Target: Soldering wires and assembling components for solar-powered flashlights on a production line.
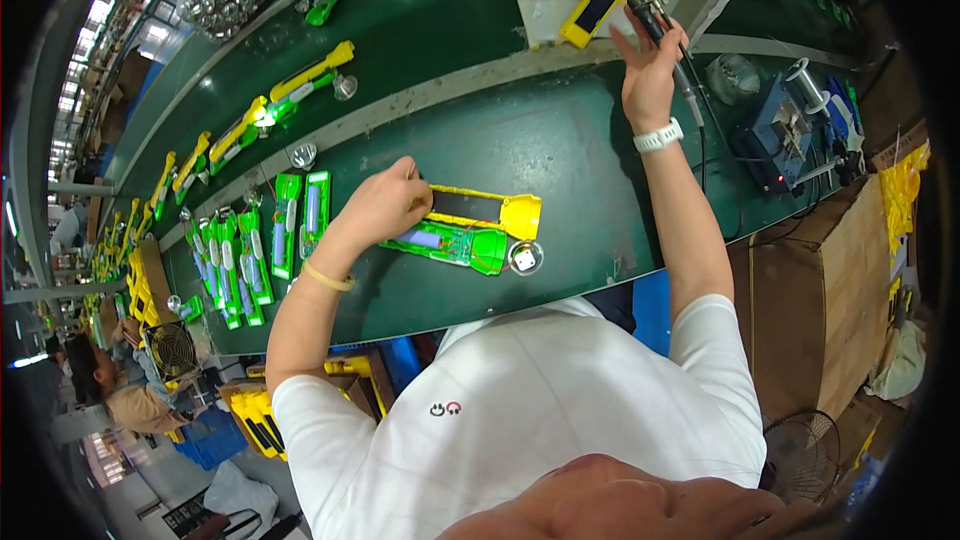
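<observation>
The left hand [388,204] pinches the yellow case's [522,216] end, maybe to keep it still beside the green case [486,250], open side up on the table [570,155]. The right hand [652,70], fingers partly spread, holds the iron [645,10] well away.

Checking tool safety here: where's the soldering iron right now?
In the head view, the soldering iron is up and right of centre, in the right hand, next to the yellow-and-black casings.

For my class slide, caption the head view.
Left hand at yellow casing beside green casing; right hand holding soldering iron.
</observation>
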Tool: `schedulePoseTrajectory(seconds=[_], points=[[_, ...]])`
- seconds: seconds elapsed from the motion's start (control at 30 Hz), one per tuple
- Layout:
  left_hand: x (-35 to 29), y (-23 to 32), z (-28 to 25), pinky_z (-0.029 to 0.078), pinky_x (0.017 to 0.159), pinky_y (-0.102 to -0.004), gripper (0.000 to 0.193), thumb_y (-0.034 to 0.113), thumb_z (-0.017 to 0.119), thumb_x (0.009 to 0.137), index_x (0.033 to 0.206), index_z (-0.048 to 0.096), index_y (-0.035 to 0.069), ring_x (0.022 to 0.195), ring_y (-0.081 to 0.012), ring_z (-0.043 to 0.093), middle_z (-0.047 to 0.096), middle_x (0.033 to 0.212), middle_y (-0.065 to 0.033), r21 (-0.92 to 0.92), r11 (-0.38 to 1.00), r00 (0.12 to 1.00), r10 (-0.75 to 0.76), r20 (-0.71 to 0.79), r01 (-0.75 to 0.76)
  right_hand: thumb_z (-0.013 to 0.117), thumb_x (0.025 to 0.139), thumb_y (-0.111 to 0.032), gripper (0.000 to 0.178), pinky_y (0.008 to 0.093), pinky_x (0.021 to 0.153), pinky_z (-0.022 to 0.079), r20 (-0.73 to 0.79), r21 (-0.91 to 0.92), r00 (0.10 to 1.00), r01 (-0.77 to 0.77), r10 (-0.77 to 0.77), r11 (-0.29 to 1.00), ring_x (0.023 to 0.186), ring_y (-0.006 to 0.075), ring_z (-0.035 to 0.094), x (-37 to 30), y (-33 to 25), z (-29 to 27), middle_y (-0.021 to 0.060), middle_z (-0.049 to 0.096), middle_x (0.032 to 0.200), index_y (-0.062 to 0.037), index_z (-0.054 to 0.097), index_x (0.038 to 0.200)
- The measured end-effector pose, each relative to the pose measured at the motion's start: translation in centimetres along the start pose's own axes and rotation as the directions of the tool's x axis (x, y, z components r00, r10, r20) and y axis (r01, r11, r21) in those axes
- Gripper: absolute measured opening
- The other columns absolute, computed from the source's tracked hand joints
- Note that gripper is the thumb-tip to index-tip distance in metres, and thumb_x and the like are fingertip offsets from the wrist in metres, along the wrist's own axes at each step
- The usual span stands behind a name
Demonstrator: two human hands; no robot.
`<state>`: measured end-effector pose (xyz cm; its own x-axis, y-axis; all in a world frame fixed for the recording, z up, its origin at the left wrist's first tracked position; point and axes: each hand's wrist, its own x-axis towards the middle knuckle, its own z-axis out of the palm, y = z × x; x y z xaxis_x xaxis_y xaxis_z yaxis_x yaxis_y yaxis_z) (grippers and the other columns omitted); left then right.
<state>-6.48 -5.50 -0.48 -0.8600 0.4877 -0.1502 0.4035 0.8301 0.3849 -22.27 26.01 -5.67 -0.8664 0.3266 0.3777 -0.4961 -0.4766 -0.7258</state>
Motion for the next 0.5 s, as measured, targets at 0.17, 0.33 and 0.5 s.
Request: schedulePoseTrajectory(seconds=[0.17, 0.33, 0.5], points=[[0.1, 0.7, -0.2, 0.047, 0.065, -0.0353, 0.008, 0.010, 0.065, 0.071, 0.077, 0.064, 0.005, 0.073, -0.0274, 0.056, 0.050, 0.080, -0.0104, 0.043, 0.999, 0.999, -0.012, 0.030, 0.010, 0.043, 0.097, -0.031, 0.030, 0.0325, 0.094, 0.043, 0.125, -0.321, 0.948, 0.318, -0.293, 0.892, 0.102, 0.0153, 0.052, 9.1, 1.9, 1.6, 0.0074, 0.052, 0.108, -0.0070, 0.043, 0.114], [0.7, 1.4, -1.9, 0.047, 0.068, -0.0327, 0.017, 0.018, 0.070, 0.073, 0.086, 0.068, 0.007, 0.077, -0.0232, 0.056, 0.053, 0.084, -0.0088, 0.008, 0.999, 0.993, -0.052, 0.107, 0.051, 0.048, 0.091, -0.037, 0.038, 0.0325, 0.086, 0.042, 0.329, -0.583, 0.918, 0.383, -0.224, 0.716, 0.096, 0.0213, 0.054, 10.4, 3.1, 1.5, 0.0109, 0.056, 0.100, -0.0063, 0.047, 0.113], [5.6, 3.7, -5.1, 0.047, 0.078, -0.0351, 0.042, 0.025, 0.070, 0.075, 0.110, 0.058, 0.006, 0.093, -0.0283, 0.056, 0.055, 0.101, -0.0119, -0.055, 0.993, 0.952, 0.087, -0.295, -0.107, 0.039, 0.096, -0.037, 0.039, 0.0420, 0.086, 0.050, 0.340, -0.267, 0.939, 0.038, 0.058, 0.963, 0.109, 0.0264, 0.056, 3.6, -2.9, -1.8, 0.0167, 0.050, 0.119, -0.0083, 0.032, 0.121]])
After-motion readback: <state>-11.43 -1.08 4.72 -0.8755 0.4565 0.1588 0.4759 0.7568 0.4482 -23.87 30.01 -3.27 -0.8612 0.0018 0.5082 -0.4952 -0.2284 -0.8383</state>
